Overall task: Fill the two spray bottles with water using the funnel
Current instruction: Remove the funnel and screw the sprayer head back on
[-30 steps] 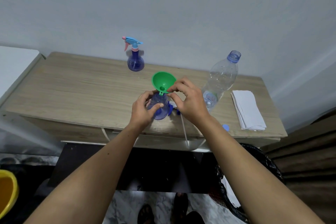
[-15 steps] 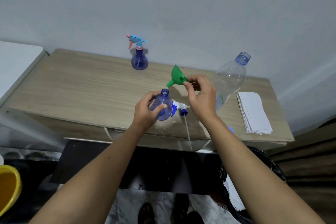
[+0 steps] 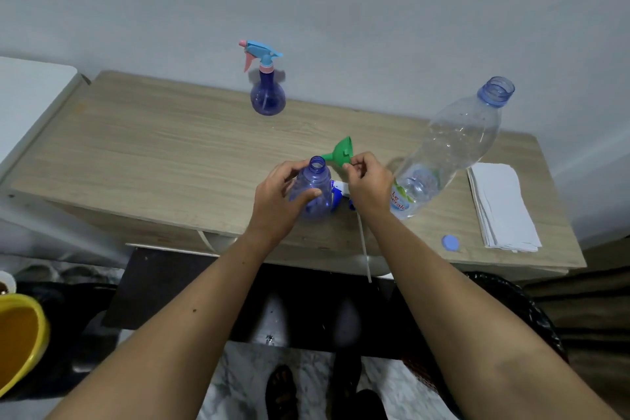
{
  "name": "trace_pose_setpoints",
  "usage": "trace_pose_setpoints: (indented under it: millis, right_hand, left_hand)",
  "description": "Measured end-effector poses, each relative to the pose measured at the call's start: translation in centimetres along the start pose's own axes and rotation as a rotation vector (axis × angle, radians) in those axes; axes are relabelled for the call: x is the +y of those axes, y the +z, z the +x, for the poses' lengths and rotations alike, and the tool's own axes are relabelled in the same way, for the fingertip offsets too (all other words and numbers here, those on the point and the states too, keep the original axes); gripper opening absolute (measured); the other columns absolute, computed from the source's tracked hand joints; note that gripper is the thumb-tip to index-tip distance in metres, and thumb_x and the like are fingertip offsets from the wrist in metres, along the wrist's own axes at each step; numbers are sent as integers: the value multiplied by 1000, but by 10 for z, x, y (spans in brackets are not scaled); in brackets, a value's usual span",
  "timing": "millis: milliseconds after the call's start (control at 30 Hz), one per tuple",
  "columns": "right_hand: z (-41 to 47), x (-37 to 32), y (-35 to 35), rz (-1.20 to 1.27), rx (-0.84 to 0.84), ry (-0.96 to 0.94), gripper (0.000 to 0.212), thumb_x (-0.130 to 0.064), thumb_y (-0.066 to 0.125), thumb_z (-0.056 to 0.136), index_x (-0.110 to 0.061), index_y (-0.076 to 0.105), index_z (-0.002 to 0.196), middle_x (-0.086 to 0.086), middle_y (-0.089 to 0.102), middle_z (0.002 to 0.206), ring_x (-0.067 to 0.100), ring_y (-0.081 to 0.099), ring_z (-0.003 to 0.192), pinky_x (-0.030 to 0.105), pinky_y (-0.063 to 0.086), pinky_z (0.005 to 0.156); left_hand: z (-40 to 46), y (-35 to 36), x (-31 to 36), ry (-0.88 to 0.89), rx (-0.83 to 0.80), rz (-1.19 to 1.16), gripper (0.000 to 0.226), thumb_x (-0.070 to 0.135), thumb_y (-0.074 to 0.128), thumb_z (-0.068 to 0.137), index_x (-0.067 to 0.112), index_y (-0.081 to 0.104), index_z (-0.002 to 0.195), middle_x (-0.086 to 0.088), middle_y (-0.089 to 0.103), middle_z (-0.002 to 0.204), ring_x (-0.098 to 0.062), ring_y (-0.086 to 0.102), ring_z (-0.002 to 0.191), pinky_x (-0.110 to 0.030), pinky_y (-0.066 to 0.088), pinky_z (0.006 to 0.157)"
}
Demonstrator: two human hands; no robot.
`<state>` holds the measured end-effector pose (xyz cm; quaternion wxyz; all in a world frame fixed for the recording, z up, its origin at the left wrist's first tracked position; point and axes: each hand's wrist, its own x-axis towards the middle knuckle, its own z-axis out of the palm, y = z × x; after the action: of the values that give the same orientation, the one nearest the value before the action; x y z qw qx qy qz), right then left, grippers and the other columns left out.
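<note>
On the near part of the wooden table (image 3: 143, 160), the left hand (image 3: 278, 203) grips an uncapped purple spray bottle (image 3: 312, 193), its fingers and thumb curled round the rounded body while the bottle stands upright with its open neck facing up. Just to the right of that neck, the right hand (image 3: 368, 186) pinches the green funnel (image 3: 341, 153) by its rim between thumb and fingertips. The funnel is tilted on its side, its spout pointing left toward the bottle's mouth and almost touching it, though the spout is not inside the neck.

Behind the held bottle and partly hidden by the right hand lies a white and blue spray head (image 3: 337, 193), and its thin white dip tube (image 3: 364, 245) runs out over the table's near edge.

At the far side of the table, close to the wall, a second purple spray bottle (image 3: 267, 97) stands upright with its blue and pink trigger top screwed on. To the right of the hands a large clear water bottle (image 3: 450, 150) stands uncapped, with water visible only in its lower part. Its blue cap (image 3: 450, 243) lies near the table's near edge, just beside a stack of white paper napkins (image 3: 501, 208) at the right end.

A yellow bowl (image 3: 20, 337) sits low at the left, below the table.
</note>
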<state>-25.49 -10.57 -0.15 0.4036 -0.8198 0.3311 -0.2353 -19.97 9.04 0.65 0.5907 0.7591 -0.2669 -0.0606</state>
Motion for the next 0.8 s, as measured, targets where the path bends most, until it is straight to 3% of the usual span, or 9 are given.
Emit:
trace_pose_setpoints:
  millis: [167, 367, 500, 800]
  right_hand:
    - [6, 10, 20, -1, -7, 65, 5, -12, 75, 87, -12, 72, 91, -3, 68, 77, 22, 64, 75, 38, 52, 73]
    - [8, 20, 26, -19, 3, 159, 16, -17, 80, 83, -12, 76, 97, 9, 77, 93, 31, 70, 90, 43, 56, 85]
    - [8, 22, 26, -42, -16, 166, 19, -21, 81, 83, -14, 77, 100, 9, 77, 97, 31, 70, 92, 44, 57, 87]
    - [-13, 16, 14, -50, -6, -31, 27, -12, 78, 88, -10, 72, 114, 3, 67, 107, 21, 63, 87, 37, 53, 84]
  left_hand:
    - [0, 1, 0, -7, 0, -42, 48, 15, 88, 80, 15, 69, 124, 0, 72, 121, -13, 69, 113, -40, 59, 99]
    - [0, -1, 2, -14, -4, -24, 50, 9, 89, 81, 15, 68, 126, 5, 70, 121, 0, 66, 111, -26, 56, 98]
    - [0, -1, 2, -9, -6, -12, 50, 7, 89, 81, 10, 68, 126, 0, 71, 123, -2, 66, 112, -28, 56, 98]
    - [0, -3, 3, 14, -19, 5, 52, 11, 89, 83, 6, 66, 129, -3, 70, 125, 5, 64, 114, -18, 53, 98]
